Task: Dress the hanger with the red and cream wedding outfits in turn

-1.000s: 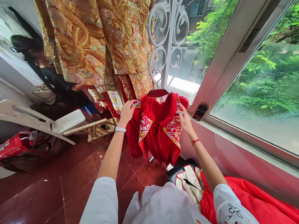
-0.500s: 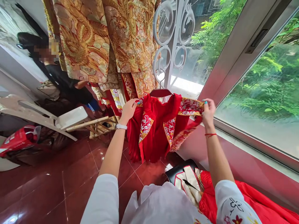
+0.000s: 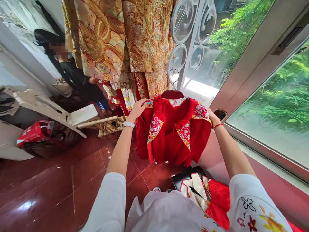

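A small red embroidered jacket point(image 3: 173, 135) hangs on a dark red hanger point(image 3: 173, 94), which is hooked on a white scrolled iron grille point(image 3: 190, 48). My left hand point(image 3: 138, 108) pinches the jacket's left shoulder beside the hanger, fingers closed on the cloth. My right hand point(image 3: 210, 115) is behind the jacket's right shoulder; only the back of it and the wrist with a red string show, its fingers hidden by the fabric.
Gold brocade robes point(image 3: 120, 38) hang at upper left. A person in black point(image 3: 72, 74) sits behind them. A white folding chair point(image 3: 79, 116) and red bag point(image 3: 35, 132) stand left. Red and cream garments point(image 3: 205, 193) lie below. A phone point(image 3: 220, 114) rests on the window sill.
My right hand has pulled the jacket's right side outward and then down over the hanger's end, spreading the garment. The left hand stays on the left shoulder. The camera has drifted left.
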Motion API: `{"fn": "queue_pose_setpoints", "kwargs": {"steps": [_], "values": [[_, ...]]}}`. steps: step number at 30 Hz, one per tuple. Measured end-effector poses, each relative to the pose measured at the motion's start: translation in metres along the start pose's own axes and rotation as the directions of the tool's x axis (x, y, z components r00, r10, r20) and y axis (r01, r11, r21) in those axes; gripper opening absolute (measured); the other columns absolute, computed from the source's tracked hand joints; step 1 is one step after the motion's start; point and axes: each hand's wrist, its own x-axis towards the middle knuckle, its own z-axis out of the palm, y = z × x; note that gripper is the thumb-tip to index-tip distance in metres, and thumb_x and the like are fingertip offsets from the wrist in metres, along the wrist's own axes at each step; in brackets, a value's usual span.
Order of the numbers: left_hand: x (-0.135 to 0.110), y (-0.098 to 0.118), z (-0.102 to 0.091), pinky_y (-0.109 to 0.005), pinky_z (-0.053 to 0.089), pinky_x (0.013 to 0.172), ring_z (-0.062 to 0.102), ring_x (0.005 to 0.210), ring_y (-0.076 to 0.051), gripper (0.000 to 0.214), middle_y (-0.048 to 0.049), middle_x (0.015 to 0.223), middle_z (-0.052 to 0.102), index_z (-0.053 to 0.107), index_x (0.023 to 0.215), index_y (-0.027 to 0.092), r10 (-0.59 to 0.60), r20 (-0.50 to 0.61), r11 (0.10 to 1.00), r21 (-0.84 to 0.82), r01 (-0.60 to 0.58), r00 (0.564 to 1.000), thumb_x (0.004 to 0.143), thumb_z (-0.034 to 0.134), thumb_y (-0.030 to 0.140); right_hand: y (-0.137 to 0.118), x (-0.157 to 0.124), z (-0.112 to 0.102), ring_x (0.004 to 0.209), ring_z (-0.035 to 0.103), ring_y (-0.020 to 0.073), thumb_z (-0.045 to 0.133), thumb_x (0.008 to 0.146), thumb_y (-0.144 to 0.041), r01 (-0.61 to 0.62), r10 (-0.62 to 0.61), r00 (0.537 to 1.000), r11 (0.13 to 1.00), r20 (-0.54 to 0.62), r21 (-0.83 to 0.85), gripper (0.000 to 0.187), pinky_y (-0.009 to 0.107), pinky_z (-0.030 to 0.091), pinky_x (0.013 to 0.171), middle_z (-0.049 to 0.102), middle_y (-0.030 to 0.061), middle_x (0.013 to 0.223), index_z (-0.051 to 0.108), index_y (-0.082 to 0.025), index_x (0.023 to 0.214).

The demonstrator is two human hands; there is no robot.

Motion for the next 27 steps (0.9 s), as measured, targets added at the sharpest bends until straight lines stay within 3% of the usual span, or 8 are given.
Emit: {"fn": "queue_pose_setpoints", "kwargs": {"steps": [3, 7, 11, 14, 21, 23, 25, 27], "values": [[-0.003, -0.011, -0.013, -0.037, 0.049, 0.105, 0.066, 0.116, -0.023, 0.044, -0.0111, 0.119, 0.074, 0.073, 0.116, 0.017, -0.076, 0.024, 0.977, -0.199, 0.079, 0.997, 0.097, 0.044, 0.044, -0.014, -0.007, -0.004, 0.096, 0.071, 0.0289, 0.032, 0.092, -0.072, -0.026, 0.031, 0.999, 0.988, -0.036, 0.150, 0.065, 0.046, 0.060, 0.082, 0.075, 0.0101, 0.104, 0.066, -0.023, 0.119], [-0.004, -0.024, -0.025, -0.037, 0.054, 0.092, 0.070, 0.098, -0.023, 0.038, -0.0113, 0.099, 0.078, 0.077, 0.103, 0.016, -0.180, 0.016, 0.909, -0.379, 0.173, 0.984, 0.088, 0.059, 0.046, -0.043, -0.015, -0.012, 0.117, 0.065, 0.0302, 0.056, 0.087, -0.063, 0.070, -0.079, 0.994, 0.991, 0.081, 0.114, 0.056, 0.046, 0.053, 0.100, 0.071, 0.0086, 0.125, 0.065, -0.024, 0.127], [-0.015, -0.013, -0.021, -0.035, 0.054, 0.085, 0.068, 0.090, -0.022, 0.027, -0.0103, 0.096, 0.076, 0.077, 0.096, 0.015, -0.151, -0.257, 0.979, -0.172, 0.108, 0.954, 0.084, 0.066, 0.037, -0.059, -0.019, -0.009, 0.113, 0.065, 0.0339, 0.059, 0.088, -0.049, 0.133, -0.132, 0.991, 0.987, 0.019, -0.090, 0.047, 0.050, 0.050, 0.102, 0.072, 0.0111, 0.123, 0.068, -0.019, 0.123], [-0.038, 0.003, -0.003, -0.039, 0.052, 0.094, 0.066, 0.100, -0.023, 0.025, -0.0098, 0.100, 0.072, 0.076, 0.099, 0.018, -0.074, -0.516, 0.988, 0.079, 0.134, 0.853, 0.093, 0.055, 0.029, -0.058, -0.021, -0.005, 0.108, 0.067, 0.0340, 0.056, 0.089, -0.047, 0.119, -0.111, 0.991, 0.987, 0.074, -0.107, 0.047, 0.050, 0.052, 0.097, 0.074, 0.0107, 0.120, 0.068, -0.018, 0.124], [-0.116, 0.024, 0.071, -0.047, 0.038, 0.114, 0.047, 0.137, -0.027, 0.039, -0.0189, 0.139, 0.052, 0.055, 0.134, 0.018, -0.107, -0.675, 0.965, 0.105, 0.238, 0.730, 0.100, 0.035, 0.019, -0.056, -0.026, -0.003, 0.124, 0.059, 0.0324, 0.050, 0.093, -0.038, 0.169, -0.172, 0.985, 0.972, -0.001, -0.161, 0.047, 0.051, 0.044, 0.109, 0.064, 0.0127, 0.136, 0.058, -0.021, 0.136], [-0.139, 0.026, 0.108, -0.047, 0.041, 0.112, 0.052, 0.131, -0.027, 0.036, -0.0179, 0.131, 0.057, 0.056, 0.129, 0.018, -0.098, -0.571, 0.988, 0.039, 0.146, 0.815, 0.097, 0.037, 0.015, -0.060, -0.034, 0.002, 0.126, 0.056, 0.0310, 0.051, 0.092, -0.036, 0.208, -0.237, 0.962, 0.957, -0.134, -0.203, 0.047, 0.050, 0.042, 0.111, 0.062, 0.0134, 0.136, 0.056, -0.022, 0.136], [-0.157, 0.024, 0.151, -0.044, 0.047, 0.106, 0.059, 0.119, -0.025, 0.033, -0.0136, 0.120, 0.062, 0.058, 0.121, 0.021, -0.113, -0.356, 0.994, -0.052, 0.101, 0.928, 0.093, 0.044, 0.012, -0.066, -0.051, 0.021, 0.121, 0.057, 0.0295, 0.052, 0.091, -0.033, 0.221, -0.295, 0.881, 0.948, -0.369, -0.230, 0.042, 0.050, 0.043, 0.108, 0.063, 0.0128, 0.126, 0.058, -0.022, 0.130], [-0.167, 0.017, 0.193, -0.042, 0.050, 0.100, 0.062, 0.114, -0.024, 0.036, -0.0135, 0.121, 0.062, 0.055, 0.125, 0.020, -0.290, -0.233, 0.953, -0.161, 0.257, 0.928, 0.090, 0.050, 0.013, -0.072, -0.075, 0.057, 0.106, 0.062, 0.0264, 0.047, 0.091, -0.028, 0.220, -0.286, 0.768, 0.958, -0.572, -0.183, 0.033, 0.047, 0.048, 0.099, 0.066, 0.0099, 0.108, 0.061, -0.021, 0.120]]}}
